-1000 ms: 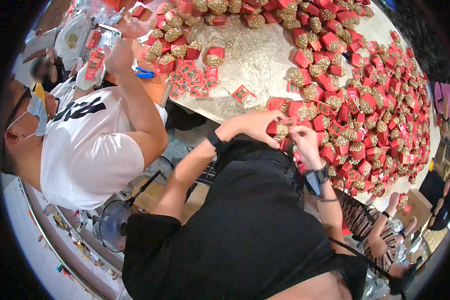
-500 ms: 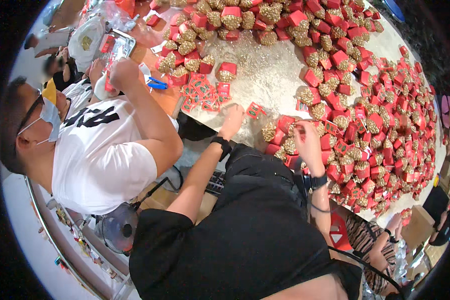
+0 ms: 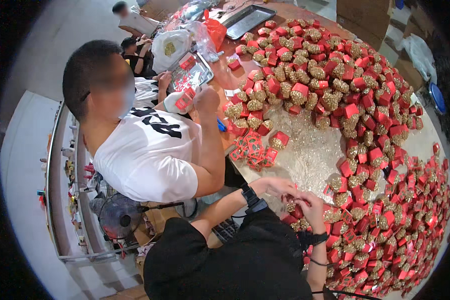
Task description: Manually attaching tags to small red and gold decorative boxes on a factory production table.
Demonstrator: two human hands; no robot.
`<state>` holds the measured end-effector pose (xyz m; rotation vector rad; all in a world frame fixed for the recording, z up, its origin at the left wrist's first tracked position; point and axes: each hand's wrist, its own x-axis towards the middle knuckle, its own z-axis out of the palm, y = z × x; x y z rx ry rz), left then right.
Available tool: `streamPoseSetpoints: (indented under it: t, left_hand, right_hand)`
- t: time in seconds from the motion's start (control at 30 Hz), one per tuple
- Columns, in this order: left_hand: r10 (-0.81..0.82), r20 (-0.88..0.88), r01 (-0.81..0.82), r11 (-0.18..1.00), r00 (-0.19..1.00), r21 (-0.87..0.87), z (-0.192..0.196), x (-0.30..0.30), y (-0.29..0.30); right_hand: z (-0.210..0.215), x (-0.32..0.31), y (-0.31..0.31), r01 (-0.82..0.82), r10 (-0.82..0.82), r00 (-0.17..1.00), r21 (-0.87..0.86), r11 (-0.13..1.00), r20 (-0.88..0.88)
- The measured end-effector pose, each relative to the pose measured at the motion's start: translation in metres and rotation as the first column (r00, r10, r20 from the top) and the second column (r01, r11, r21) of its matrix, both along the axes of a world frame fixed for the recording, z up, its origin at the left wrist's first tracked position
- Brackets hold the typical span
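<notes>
My left hand (image 3: 279, 186) and my right hand (image 3: 311, 209) meet over the table's near edge, fingertips almost touching. A sliver of red, seemingly a small red tag (image 3: 294, 186), shows at my left fingertips. My right fingers are pinched together, and what they hold is too small and covered to make out. Just below the hands, red-and-gold glitter ornaments (image 3: 291, 206) lie partly hidden. Left of them is a pile of flat red tags with green marks (image 3: 255, 151), beside a single red-based gold ornament (image 3: 279, 140).
A large heap of red-and-gold ornaments (image 3: 330, 85) curves around the far and right sides of the glitter-strewn table (image 3: 310, 142). On my left a co-worker in a white shirt (image 3: 150, 160) handles a red packet (image 3: 186, 98) over a metal tray (image 3: 205, 70). A fan (image 3: 120, 216) stands behind.
My left hand has moved right from the tabletop to meet my right hand. The loose tag by its fingers no longer lies there. The view has swung, showing more of the far table.
</notes>
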<state>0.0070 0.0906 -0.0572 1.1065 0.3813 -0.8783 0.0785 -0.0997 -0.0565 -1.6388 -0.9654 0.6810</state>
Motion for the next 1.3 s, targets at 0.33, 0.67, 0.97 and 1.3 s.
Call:
streamPoseSetpoints:
  t: [0.33,0.67,0.97,1.3]
  left_hand:
    - [-0.470,0.162,-0.138,0.085,0.868,0.987,-0.046,0.110,0.039]
    - [0.237,0.456,-0.513,0.349,0.858,0.785,-0.123,0.220,0.062]
    - [0.603,0.262,-0.632,0.554,0.753,0.542,-0.159,0.215,0.069]
    - [0.643,-0.020,-0.627,0.740,0.766,-0.242,0.019,0.109,-0.050]
  right_hand:
    - [-0.026,0.014,-0.043,0.321,-0.324,0.770,-0.106,0.941,-0.550]
    - [-0.017,0.034,-0.076,0.552,-0.576,0.643,-0.215,0.805,-0.505]
    - [-0.021,0.035,-0.089,0.577,-0.570,0.692,-0.135,0.805,-0.443]
    - [0.017,0.027,-0.065,0.747,-0.765,0.604,-0.177,0.641,-0.224]
